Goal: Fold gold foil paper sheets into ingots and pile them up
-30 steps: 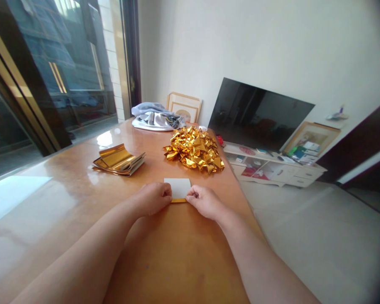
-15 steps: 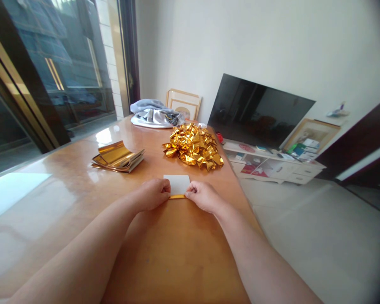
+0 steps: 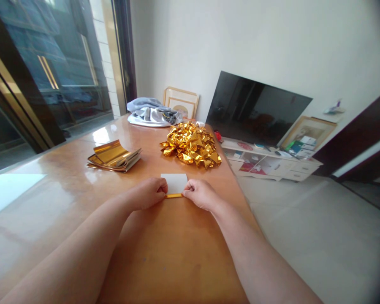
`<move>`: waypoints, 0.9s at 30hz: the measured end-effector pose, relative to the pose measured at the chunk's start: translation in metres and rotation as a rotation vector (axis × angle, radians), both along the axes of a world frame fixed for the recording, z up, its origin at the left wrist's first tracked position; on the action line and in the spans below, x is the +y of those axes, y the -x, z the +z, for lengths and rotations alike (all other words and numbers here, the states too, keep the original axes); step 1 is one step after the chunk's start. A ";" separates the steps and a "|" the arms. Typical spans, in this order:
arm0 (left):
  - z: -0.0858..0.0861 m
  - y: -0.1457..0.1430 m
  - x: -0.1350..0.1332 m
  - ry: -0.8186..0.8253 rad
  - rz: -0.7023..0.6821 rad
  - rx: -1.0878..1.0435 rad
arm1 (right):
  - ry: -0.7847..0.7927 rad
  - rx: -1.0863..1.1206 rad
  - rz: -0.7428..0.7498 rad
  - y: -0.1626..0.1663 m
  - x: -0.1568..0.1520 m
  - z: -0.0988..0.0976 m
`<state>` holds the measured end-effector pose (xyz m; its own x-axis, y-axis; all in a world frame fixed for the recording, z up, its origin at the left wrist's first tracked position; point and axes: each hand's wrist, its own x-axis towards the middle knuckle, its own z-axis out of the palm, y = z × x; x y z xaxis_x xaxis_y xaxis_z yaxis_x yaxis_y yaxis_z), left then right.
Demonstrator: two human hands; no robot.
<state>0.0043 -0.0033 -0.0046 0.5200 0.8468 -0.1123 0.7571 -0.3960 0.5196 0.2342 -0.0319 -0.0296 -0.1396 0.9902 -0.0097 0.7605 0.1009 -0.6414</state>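
Observation:
A small sheet of gold foil paper (image 3: 174,183) lies on the table with its pale side up. Along its near edge runs a narrow folded strip that shows gold. My left hand (image 3: 153,192) pinches the left end of that strip, and my right hand (image 3: 199,193) pinches the right end. Beyond the sheet sits a heap of folded gold foil pieces (image 3: 191,145). To the left, a loose stack of gold foil sheets (image 3: 114,157) rests with its top sheets curling up.
The glossy wooden table (image 3: 164,253) has its right edge beside my right forearm. Folded grey-blue cloth (image 3: 152,113) lies at its far end. A large dark television (image 3: 256,109) and a low white cabinet (image 3: 278,169) stand past it, and a glass door (image 3: 50,63) is at left.
The whole view has shifted slightly. Both hands keep their pinch on the strip at the sheet's near edge, and the sheet looks nearly the same.

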 end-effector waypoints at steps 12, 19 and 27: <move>-0.004 0.000 0.001 -0.046 -0.002 0.013 | -0.023 0.000 -0.026 0.000 0.003 -0.008; 0.003 0.000 -0.004 -0.192 -0.080 0.046 | -0.043 -0.006 -0.014 -0.002 0.004 -0.012; 0.006 -0.003 -0.009 -0.303 -0.283 0.065 | -0.005 -0.016 -0.053 0.003 0.000 -0.006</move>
<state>0.0076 -0.0126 0.0015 0.7369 0.6712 0.0800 0.6238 -0.7209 0.3019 0.2308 -0.0316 -0.0353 -0.0873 0.9962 -0.0063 0.7749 0.0639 -0.6288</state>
